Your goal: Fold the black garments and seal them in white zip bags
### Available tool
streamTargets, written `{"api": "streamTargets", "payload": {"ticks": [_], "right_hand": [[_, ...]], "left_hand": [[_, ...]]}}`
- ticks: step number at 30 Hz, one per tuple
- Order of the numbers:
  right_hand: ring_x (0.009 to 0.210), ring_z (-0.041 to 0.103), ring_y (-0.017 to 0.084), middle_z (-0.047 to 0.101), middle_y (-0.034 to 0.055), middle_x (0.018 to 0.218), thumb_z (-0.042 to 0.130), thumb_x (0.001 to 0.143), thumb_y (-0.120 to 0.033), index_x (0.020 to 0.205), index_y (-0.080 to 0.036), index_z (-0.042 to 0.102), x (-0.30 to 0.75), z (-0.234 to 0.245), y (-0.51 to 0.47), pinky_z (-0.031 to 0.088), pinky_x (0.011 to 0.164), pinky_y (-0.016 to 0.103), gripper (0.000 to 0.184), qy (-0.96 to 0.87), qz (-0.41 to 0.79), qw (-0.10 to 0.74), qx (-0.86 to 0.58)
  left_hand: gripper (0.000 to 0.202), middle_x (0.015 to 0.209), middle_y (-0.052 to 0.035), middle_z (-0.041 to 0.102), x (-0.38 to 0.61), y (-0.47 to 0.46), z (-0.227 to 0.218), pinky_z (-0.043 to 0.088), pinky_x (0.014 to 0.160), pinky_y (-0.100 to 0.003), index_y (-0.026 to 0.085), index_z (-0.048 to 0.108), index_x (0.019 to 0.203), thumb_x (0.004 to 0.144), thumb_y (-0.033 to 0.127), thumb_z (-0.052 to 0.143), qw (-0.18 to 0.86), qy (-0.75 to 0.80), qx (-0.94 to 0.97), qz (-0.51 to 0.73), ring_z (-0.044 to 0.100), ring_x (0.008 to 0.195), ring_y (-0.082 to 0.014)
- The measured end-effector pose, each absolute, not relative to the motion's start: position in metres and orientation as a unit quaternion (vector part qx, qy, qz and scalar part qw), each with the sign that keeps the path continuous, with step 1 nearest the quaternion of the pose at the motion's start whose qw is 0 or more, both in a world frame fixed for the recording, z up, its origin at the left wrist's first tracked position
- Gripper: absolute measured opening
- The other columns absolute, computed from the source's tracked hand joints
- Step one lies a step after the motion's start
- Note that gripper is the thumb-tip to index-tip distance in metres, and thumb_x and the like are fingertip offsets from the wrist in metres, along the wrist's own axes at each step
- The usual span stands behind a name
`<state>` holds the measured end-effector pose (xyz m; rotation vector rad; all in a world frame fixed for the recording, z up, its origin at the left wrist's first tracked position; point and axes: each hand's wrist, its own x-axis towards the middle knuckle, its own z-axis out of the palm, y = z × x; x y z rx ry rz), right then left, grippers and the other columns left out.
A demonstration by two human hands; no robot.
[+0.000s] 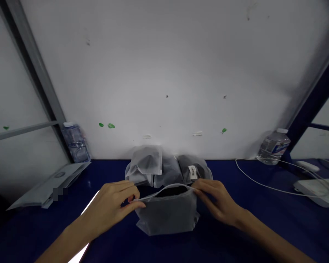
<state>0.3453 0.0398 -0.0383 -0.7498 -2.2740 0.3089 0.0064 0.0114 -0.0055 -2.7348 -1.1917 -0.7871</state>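
A frosted zip bag [170, 215] stands on the blue table in front of me, its mouth gaping and something dark inside. My left hand [119, 199] pinches the left end of the bag's rim between thumb and fingers. At the opposite corner, my right hand [215, 199] grips the rim in the same way. Just behind lie more frosted bags: a pale one [146, 160] on the left, a greyish one [168, 170] in the middle, and a dark-filled one [189, 164] with a white label on the right.
Against the white wall stand a clear bottle [76, 142] at left and a labelled bottle [275, 146] at right. Flat grey packets [55, 184] lie on the left. A white cable [252, 179] runs to a white device [320, 191]. A bright strip [79, 254] shows beneath my left forearm.
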Motion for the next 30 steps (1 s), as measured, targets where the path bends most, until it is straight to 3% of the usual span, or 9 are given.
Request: {"api": "streamTargets", "payload": {"ticks": [4,9,15,25,30], "right_hand": [[0.091,0.067,0.021,0.071,0.004,0.098,0.057,0.091,-0.018,0.108,-0.026,0.061,0.342,-0.039,0.033,0.054,0.08,0.037,0.019,-0.877,0.067,0.392,-0.27],[0.106,0.066,0.026,0.071,0.0067,0.115,0.077,0.082,-0.036,0.131,-0.029,0.056,0.328,-0.04,0.021,0.054,0.091,0.044,0.053,-0.859,0.066,0.405,-0.305],[0.095,0.07,0.022,0.075,0.0048,0.103,0.074,0.086,-0.034,0.117,-0.029,0.067,0.32,-0.043,0.02,0.057,0.084,0.039,0.033,-0.837,0.143,0.427,-0.311],[0.08,0.071,0.02,0.077,0.0018,0.091,0.079,0.081,-0.029,0.099,-0.029,0.074,0.316,-0.049,0.018,0.057,0.069,0.035,0.018,-0.769,0.194,0.495,-0.356],[0.073,0.07,0.02,0.076,0.0016,0.085,0.079,0.08,-0.027,0.099,-0.029,0.076,0.311,-0.05,0.013,0.057,0.062,0.033,0.019,-0.758,0.192,0.512,-0.356]], "left_hand": [[0.027,0.07,0.0029,0.06,0.009,0.008,-0.008,0.038,0.054,-0.025,0.02,0.062,0.077,0.096,0.039,0.059,0.002,-0.394,-0.887,-0.24,0.055,0.06,-0.0112],[0.028,0.068,0.0028,0.059,0.014,0.006,-0.012,0.038,0.053,-0.025,0.019,0.061,0.075,0.096,0.037,0.059,-0.002,-0.376,-0.888,-0.265,0.053,0.059,-0.011],[0.015,0.073,0.0019,0.062,0.011,0.005,-0.005,0.043,0.056,-0.025,0.022,0.065,0.08,0.09,0.034,0.065,-0.039,-0.407,-0.874,-0.262,0.057,0.064,-0.013],[0.01,0.076,0.0024,0.067,0.017,0.004,-0.009,0.05,0.065,-0.026,0.023,0.07,0.081,0.091,0.026,0.066,-0.143,-0.402,-0.838,-0.339,0.061,0.069,-0.0124],[0.009,0.075,0.0027,0.069,0.025,-0.003,-0.012,0.05,0.066,-0.025,0.023,0.07,0.081,0.089,0.022,0.067,-0.162,-0.393,-0.83,-0.363,0.064,0.069,-0.012]]}}
